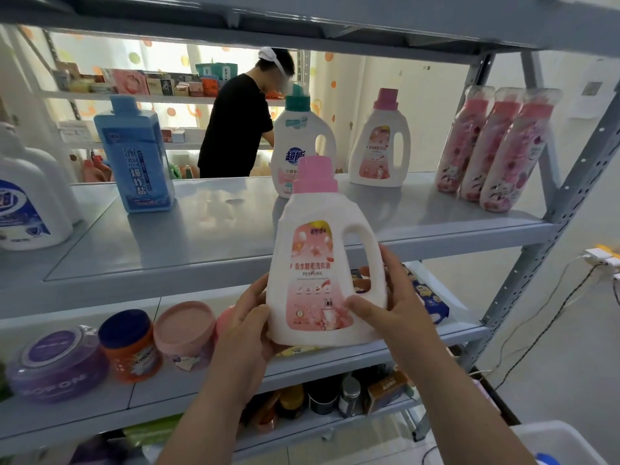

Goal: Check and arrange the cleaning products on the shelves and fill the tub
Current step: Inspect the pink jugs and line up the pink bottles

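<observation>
The grey shelf (218, 236) bears a blue bottle (137, 156), teal-capped jug (298, 142), pink-capped jug (380, 146) and three pink bottles (486, 152).

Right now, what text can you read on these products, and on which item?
"PERFUME", "香水酵素洗衣液": held bottle.
"超能": teal-capped bottle.
"爆炸盐": blue bottle.
"OOFON", start cut off: purple tub.
Fine print and all other labels: too small or blurred to read.
</observation>
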Demonstrator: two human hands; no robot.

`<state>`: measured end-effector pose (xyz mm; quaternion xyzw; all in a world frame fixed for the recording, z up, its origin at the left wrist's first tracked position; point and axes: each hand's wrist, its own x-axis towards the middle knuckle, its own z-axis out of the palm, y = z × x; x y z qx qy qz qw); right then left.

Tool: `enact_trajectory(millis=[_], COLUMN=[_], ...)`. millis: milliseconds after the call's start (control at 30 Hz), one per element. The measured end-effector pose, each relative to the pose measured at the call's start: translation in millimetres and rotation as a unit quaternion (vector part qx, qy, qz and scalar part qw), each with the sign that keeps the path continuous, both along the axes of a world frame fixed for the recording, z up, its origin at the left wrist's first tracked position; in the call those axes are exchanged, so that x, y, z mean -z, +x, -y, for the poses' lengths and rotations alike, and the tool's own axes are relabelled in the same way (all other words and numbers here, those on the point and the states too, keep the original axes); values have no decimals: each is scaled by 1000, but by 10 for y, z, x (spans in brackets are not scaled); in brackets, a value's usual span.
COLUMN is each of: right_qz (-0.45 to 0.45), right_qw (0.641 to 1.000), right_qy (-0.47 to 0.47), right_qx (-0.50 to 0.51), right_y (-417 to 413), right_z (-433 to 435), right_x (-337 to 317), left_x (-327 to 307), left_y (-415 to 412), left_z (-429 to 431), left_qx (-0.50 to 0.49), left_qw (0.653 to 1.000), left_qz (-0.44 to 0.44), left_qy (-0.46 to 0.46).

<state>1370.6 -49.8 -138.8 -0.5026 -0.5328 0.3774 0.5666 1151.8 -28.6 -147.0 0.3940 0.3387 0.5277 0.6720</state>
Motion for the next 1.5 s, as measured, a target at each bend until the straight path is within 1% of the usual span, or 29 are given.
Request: enact_trajectory(millis=[67, 100, 200, 267, 367, 400, 467, 533, 600, 700, 767, 867, 933, 1033, 1167, 1267, 1367, 1500], right_qz=[8, -4, -104, -150, -219, -224, -214, -200, -178, -138, -125, -116, -106, -100, -81, -75, -58, -23], right_qw=[1000, 1000, 993, 986, 972, 970, 974, 979, 983, 990, 991, 991, 992, 993, 996, 997, 998, 999], right_qy=[-18, -26, -47, -49, -43, -38, -32, -32, -27, 7, 37, 55, 55, 47, 26, 30, 35, 47], right_qx=[-7, -14, -41, -63, -75, -81, -70, -40, -20, -7, -13, -35, -48, -45, -4, 13, -14, -17], right_y=[7, 36, 94, 128, 133, 134, 186, 240, 297, 325, 311, 247, 227, 226, 255, 306, 397, 624], right_z=[-17, -39, -95, -129, -93, -68, -78, -104, -102, -66, -45, -26, -20, -21, -52, -97, -165, -386], right_x=[4, 24, 30, 44, -9, -40, -21, 13, 24, -28, -75, -174, -201, -217, -220, -269, -367, -536], left_x=[-12, -22, -68, -98, -140, -144, -148, -133, -107, -81, -80, -69, -51, -43, -48, -97, -235, -443], left_y=[6, 20, 87, 161, 286, 310, 344, 363, 385, 371, 350, 352, 359, 358, 369, 387, 436, 611], left_z=[23, 45, 136, 181, 226, 232, 233, 202, 141, 30, -26, -103, -137, -148, -133, -70, -30, -217], left_qx=[-9, -6, 40, 62, 56, 52, 54, 55, 33, -11, -27, -35, -39, -40, -51, -58, -69, -78], left_qw=[1000, 1000, 997, 989, 977, 973, 967, 967, 975, 989, 995, 998, 998, 997, 997, 992, 972, 938], left_qz=[-1, -2, -22, -63, -126, -142, -163, -169, -158, -115, -84, -33, -25, -27, -55, -101, -175, -261], left_qy=[-2, 2, 69, 118, 161, 175, 190, 184, 152, 88, 45, -29, -51, -55, -28, 54, 143, 214])
